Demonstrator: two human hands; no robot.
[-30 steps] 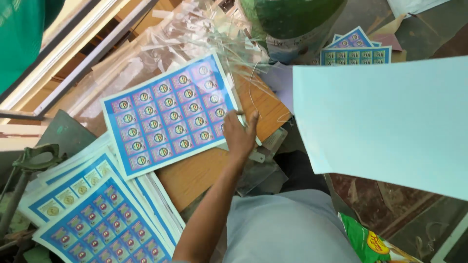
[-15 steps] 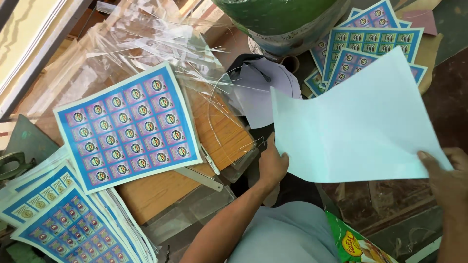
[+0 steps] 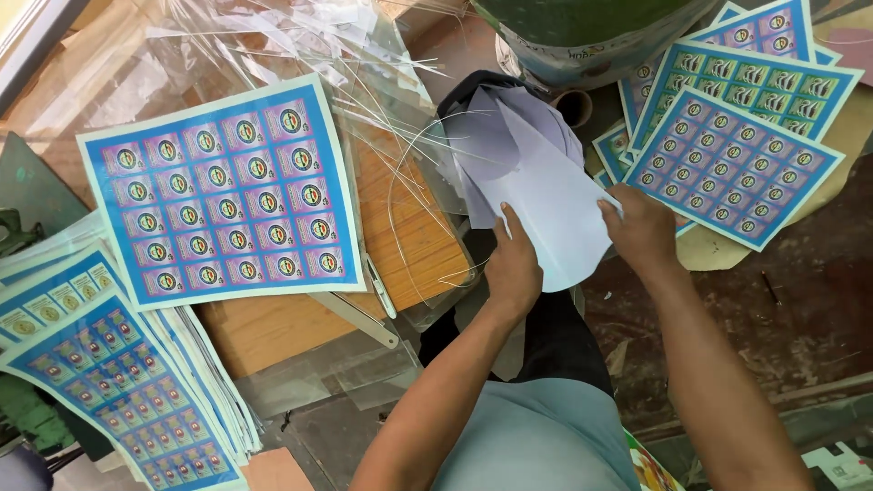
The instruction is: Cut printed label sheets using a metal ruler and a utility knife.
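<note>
A pale lavender-white paper sheet [image 3: 546, 205] lies curled over a dark bag between my two hands. My left hand [image 3: 512, 264] presses on its lower left edge, thumb up on the paper. Over on the sheet's right edge, my right hand [image 3: 642, 232] pinches it. A blue sticker sheet with rows of round badges [image 3: 225, 195] lies flat on a wooden board [image 3: 409, 245] to the left, apart from both hands.
A stack of similar blue sticker sheets [image 3: 100, 364] fans out at the lower left. More blue sheets [image 3: 737, 155] lie at the upper right. Clear plastic film and thin strips [image 3: 346, 55] cover the board's far side. A green round container [image 3: 582, 27] stands at the top.
The large pale sheet held up by my right hand has come down onto the dark bag, folded smaller. Both hands now hold it. The view has shifted right.
</note>
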